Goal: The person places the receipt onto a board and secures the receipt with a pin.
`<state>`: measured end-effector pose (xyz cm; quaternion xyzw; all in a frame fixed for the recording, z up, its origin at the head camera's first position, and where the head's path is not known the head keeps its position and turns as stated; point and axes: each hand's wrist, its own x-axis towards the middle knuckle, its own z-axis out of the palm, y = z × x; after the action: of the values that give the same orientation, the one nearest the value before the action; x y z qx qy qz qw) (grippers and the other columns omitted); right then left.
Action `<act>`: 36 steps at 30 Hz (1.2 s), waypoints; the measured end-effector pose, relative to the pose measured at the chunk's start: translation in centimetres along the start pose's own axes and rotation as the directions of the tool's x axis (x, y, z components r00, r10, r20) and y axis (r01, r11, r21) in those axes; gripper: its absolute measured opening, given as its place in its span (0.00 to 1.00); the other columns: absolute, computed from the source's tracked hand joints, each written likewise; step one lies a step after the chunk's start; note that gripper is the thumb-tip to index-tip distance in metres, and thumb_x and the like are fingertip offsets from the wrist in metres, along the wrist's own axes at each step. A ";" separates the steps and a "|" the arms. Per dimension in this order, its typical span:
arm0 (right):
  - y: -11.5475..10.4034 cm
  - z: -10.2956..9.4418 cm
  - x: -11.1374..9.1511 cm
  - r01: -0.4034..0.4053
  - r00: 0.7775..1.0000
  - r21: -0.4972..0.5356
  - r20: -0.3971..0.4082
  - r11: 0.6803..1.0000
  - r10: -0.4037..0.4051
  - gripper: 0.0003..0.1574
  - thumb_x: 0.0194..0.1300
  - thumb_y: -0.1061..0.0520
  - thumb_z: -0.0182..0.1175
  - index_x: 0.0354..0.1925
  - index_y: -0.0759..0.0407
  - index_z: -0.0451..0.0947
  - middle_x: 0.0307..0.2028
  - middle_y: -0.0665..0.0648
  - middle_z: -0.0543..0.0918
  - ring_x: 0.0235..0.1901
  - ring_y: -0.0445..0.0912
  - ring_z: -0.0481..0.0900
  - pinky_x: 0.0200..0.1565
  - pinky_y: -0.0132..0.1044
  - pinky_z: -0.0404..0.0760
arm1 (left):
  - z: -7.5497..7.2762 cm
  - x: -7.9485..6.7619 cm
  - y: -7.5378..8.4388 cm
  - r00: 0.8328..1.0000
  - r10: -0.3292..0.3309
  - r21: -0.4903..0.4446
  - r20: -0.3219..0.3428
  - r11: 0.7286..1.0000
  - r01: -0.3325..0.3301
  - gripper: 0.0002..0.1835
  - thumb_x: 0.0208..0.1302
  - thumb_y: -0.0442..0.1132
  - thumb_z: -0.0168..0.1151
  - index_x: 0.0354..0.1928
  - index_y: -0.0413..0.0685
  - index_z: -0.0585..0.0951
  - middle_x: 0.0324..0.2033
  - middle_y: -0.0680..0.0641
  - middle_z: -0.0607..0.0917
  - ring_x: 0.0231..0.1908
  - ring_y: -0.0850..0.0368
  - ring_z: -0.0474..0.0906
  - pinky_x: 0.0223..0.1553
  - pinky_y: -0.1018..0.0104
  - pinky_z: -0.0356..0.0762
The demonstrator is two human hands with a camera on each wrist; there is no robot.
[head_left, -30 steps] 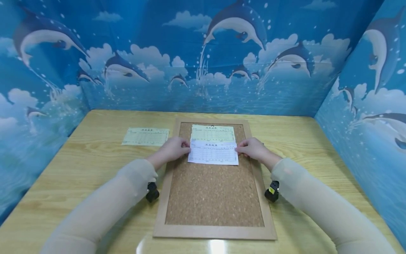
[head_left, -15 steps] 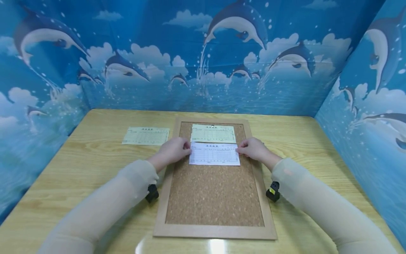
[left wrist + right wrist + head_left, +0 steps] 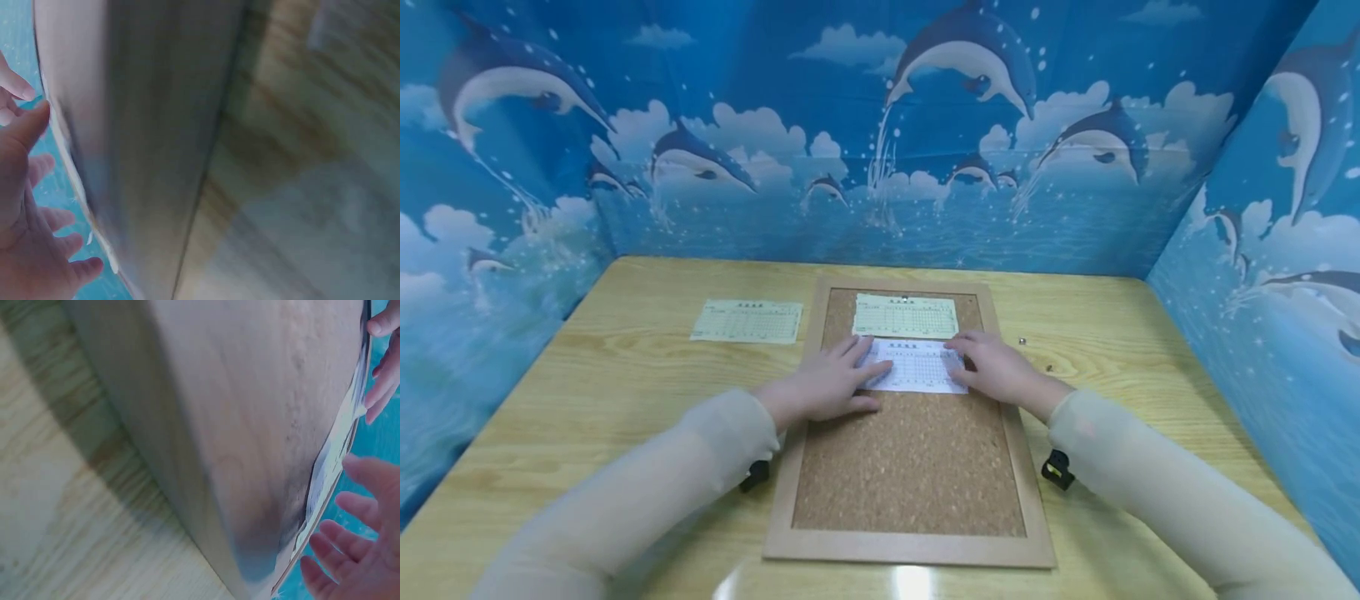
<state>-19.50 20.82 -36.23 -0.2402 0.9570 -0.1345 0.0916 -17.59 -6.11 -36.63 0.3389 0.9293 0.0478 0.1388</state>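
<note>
A white printed form (image 3: 917, 367) lies on the framed corkboard (image 3: 906, 467), just below a pale green form (image 3: 906, 318). My left hand (image 3: 823, 385) rests over the white form's left end, fingers spread. On its right end lie the fingertips of my right hand (image 3: 1000, 372), loosely bent. Both corners under the hands are hidden. A small pushpin (image 3: 905, 297) shows at the green form's top edge. In the wrist views, the left hand (image 3: 31, 219) and right hand (image 3: 362, 544) appear with parted fingers beside the board's frame.
Another pale green form (image 3: 747, 322) lies on the wooden table left of the board. Two small pins, a shiny one (image 3: 1022, 341) and a darker one (image 3: 1049, 367), sit right of the board. A blue dolphin-print curtain (image 3: 880, 208) encloses the table's back and sides.
The white form slid down slightly, baring the green form's lower edge. Both hands then let go of its side edges, and their fingers moved inward onto it.
</note>
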 end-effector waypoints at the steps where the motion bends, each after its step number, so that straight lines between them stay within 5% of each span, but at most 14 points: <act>1: -0.1 0.1 -0.1 0.032 0.999 -0.026 0.010 0.999 -0.032 0.31 0.65 0.50 0.59 0.62 0.62 0.69 0.61 0.66 0.68 0.60 0.60 0.66 0.58 0.53 0.65 | 0.1 -0.1 0.1 1.000 -0.002 0.005 0.024 1.000 0.002 0.35 0.65 0.64 0.46 0.71 0.64 0.56 0.71 0.39 0.43 0.69 0.37 0.38 0.63 0.41 0.47; 8: -0.6 0.7 -0.7 0.139 0.987 -0.076 0.095 0.987 -0.132 0.36 0.67 0.47 0.56 0.67 0.63 0.61 0.67 0.67 0.58 0.65 0.60 0.57 0.62 0.51 0.60 | 0.6 -0.1 0.2 0.993 -0.031 -0.003 0.112 1.000 0.031 0.34 0.65 0.67 0.41 0.71 0.71 0.53 0.72 0.41 0.41 0.69 0.36 0.34 0.64 0.41 0.43; 26: -0.5 0.8 -0.8 0.134 0.981 -0.082 0.151 0.988 -0.120 0.36 0.69 0.46 0.52 0.68 0.61 0.59 0.69 0.65 0.53 0.67 0.58 0.53 0.64 0.50 0.56 | 0.1 -0.1 0.2 0.994 -0.020 0.012 0.109 1.000 0.019 0.37 0.63 0.67 0.44 0.72 0.63 0.55 0.71 0.37 0.47 0.69 0.37 0.42 0.63 0.41 0.50; 36: -0.7 1.0 -1.0 0.121 0.987 -0.089 0.115 0.989 -0.111 0.31 0.72 0.48 0.48 0.67 0.59 0.61 0.69 0.64 0.54 0.67 0.57 0.55 0.63 0.51 0.58 | -0.2 0.5 1.3 0.989 -0.110 0.044 0.097 0.993 0.106 0.27 0.72 0.56 0.39 0.71 0.63 0.58 0.70 0.36 0.51 0.67 0.38 0.49 0.61 0.44 0.56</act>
<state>-18.08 20.51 -36.89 -0.3066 0.9403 -0.0801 0.1243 -17.17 -4.77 -36.26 0.2927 0.9390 0.0055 0.1806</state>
